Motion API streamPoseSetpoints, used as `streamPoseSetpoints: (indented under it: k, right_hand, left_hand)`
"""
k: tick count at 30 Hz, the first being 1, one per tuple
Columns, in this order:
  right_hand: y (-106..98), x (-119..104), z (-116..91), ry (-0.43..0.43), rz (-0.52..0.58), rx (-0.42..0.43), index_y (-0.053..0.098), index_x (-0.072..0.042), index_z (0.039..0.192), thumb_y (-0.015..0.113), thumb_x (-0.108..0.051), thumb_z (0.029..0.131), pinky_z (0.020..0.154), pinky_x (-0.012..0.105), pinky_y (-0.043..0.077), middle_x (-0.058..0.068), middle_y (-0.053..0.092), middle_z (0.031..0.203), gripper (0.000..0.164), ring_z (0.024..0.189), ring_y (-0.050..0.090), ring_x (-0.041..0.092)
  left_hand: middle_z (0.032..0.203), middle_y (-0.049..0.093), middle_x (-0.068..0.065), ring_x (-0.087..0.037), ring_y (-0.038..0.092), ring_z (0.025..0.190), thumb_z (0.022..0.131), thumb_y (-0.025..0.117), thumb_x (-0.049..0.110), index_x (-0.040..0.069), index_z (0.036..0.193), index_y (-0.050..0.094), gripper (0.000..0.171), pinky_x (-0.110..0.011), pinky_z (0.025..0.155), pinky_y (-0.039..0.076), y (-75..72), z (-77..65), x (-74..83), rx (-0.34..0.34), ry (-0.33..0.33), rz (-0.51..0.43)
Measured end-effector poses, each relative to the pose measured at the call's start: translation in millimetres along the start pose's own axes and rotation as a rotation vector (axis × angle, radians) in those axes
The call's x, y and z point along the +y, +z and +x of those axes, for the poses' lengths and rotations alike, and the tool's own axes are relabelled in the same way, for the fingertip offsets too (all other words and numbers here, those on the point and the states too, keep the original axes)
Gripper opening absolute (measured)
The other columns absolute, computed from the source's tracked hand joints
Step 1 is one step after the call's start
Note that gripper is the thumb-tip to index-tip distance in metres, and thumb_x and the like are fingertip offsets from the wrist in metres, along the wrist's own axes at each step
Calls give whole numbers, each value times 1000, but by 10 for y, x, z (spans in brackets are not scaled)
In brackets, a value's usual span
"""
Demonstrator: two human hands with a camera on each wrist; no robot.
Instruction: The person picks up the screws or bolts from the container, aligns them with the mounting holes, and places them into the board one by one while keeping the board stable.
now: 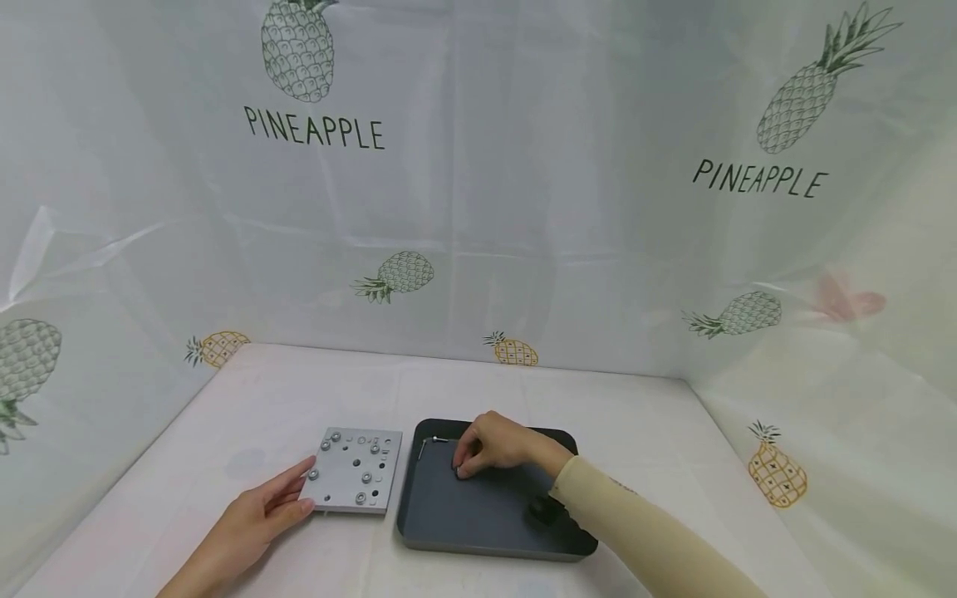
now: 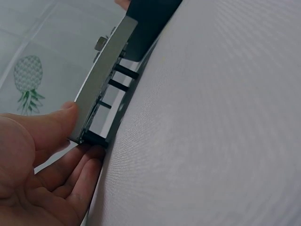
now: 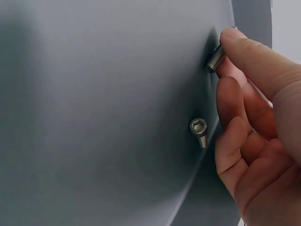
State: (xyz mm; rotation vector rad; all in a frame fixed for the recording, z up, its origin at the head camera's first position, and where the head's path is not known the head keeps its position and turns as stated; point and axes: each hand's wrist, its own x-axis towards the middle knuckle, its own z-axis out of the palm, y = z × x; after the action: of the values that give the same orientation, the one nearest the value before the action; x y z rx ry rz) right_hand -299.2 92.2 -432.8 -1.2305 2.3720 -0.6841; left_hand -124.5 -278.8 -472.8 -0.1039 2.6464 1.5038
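Observation:
A square silver metal plate (image 1: pixel 351 473) with holes and several socket-head screws on its top lies left of the tray. My left hand (image 1: pixel 257 519) grips its left edge, the thumb against the plate's side. Dark posts (image 2: pixel 127 71) under the plate hold it above the table in the left wrist view. Over the dark grey tray (image 1: pixel 463 531), my right hand (image 1: pixel 497 444) pinches a threaded metal screw (image 3: pixel 217 59) between thumb and forefinger. Another socket-head screw (image 3: pixel 198 127) lies in the tray by the curled fingers.
More small metal screws (image 1: pixel 439 439) lie in the tray's far left corner. A black object (image 1: pixel 546 508) shows below the right wrist. White sheeting (image 1: pixel 523 199) printed with pineapples hangs behind and beside the white-covered table (image 1: pixel 329 382).

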Motion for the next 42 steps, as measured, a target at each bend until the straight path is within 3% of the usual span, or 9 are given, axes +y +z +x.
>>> streamPoseSetpoints:
  k: [15, 19, 23, 29, 32, 39, 42]
  right_hand:
    - [-93, -43, 5, -66, 136, 85, 84, -14, 100, 84, -17, 94, 65, 18, 57, -8, 80, 85, 7, 77, 73, 5]
    - [-103, -76, 21, -71, 160, 120, 84, -12, 101, 84, -17, 94, 63, 19, 56, -6, 80, 85, 8, 77, 74, 8]
    - [-113, -112, 50, -64, 176, 149, 84, -10, 105, 83, -17, 95, 69, 20, 59, -7, 80, 88, 12, 80, 74, 6]
    - [-105, -165, 149, -57, 178, 210, 84, -14, 106, 84, -18, 94, 73, 20, 59, -9, 80, 89, 12, 80, 73, 3]
    - [-107, -211, 202, -41, 174, 242, 84, -17, 105, 84, -19, 94, 72, 20, 58, -11, 79, 88, 11, 79, 72, 2]
    - [-84, -304, 323, -26, 197, 286, 84, -17, 105, 83, -17, 95, 72, 20, 58, -10, 80, 90, 10, 81, 73, 3]
    - [-61, -335, 375, -29, 210, 288, 84, -17, 105, 83, -19, 95, 71, 20, 57, -10, 80, 90, 10, 81, 72, 3]
  left_hand:
    - [156, 53, -25, -35, 60, 138, 101, 75, 36, 10, 163, 43, 75, -29, 102, 58, 12, 15, -32, 0, -20, -11]
    - [155, 55, -23, -32, 62, 136, 100, 76, 36, 10, 163, 43, 75, -21, 99, 58, 13, 13, -40, 2, -9, -6]
    - [155, 56, -22, -28, 64, 134, 99, 76, 36, 11, 163, 44, 76, -11, 93, 54, 5, 14, -41, 0, 2, -9]
    - [155, 56, -23, -31, 63, 135, 99, 76, 37, 11, 163, 44, 76, -8, 91, 52, -1, 17, -38, -1, -4, -17]
    - [155, 56, -22, -31, 62, 136, 99, 76, 36, 11, 163, 44, 76, -10, 92, 53, -1, 17, -33, -2, -11, -22]
    - [157, 53, -23, -35, 59, 140, 100, 76, 37, 11, 164, 43, 77, -30, 102, 58, -5, 23, -12, -5, -13, -14]
    - [156, 54, -23, -34, 60, 139, 99, 76, 36, 11, 163, 44, 76, -31, 102, 58, -4, 16, -11, -1, -19, -16]
